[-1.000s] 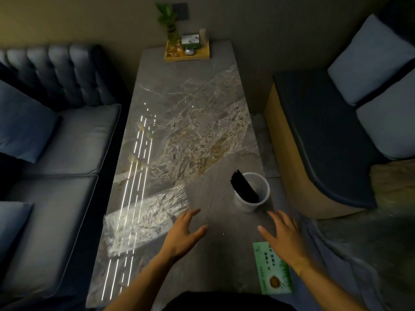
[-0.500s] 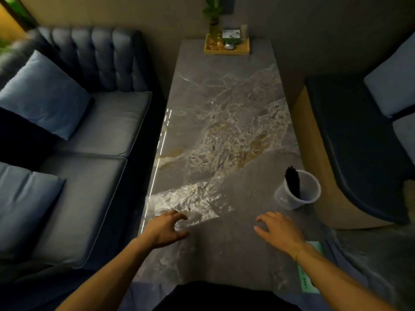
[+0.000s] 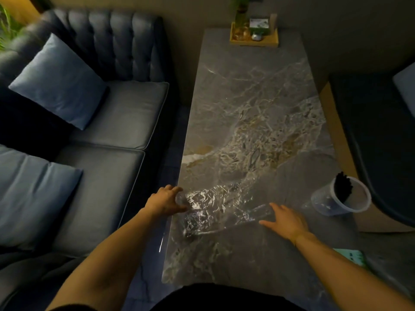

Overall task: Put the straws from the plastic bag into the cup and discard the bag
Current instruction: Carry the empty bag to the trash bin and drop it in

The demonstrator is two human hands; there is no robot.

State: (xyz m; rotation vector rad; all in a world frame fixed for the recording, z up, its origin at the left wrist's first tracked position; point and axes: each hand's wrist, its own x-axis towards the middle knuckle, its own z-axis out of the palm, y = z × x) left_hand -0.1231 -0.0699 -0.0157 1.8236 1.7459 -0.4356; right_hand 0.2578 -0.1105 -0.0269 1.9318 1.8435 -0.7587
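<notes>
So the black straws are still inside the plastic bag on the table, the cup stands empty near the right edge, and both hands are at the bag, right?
Not quite. The head view shows the black straws already standing in the cup near the table's right edge; the plastic bag looks empty and crumpled. The left hand and right hand are indeed at the bag.

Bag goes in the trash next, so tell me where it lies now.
In the head view, the plastic bag lies crumpled at the table's near left edge, between the left hand and right hand.
</notes>
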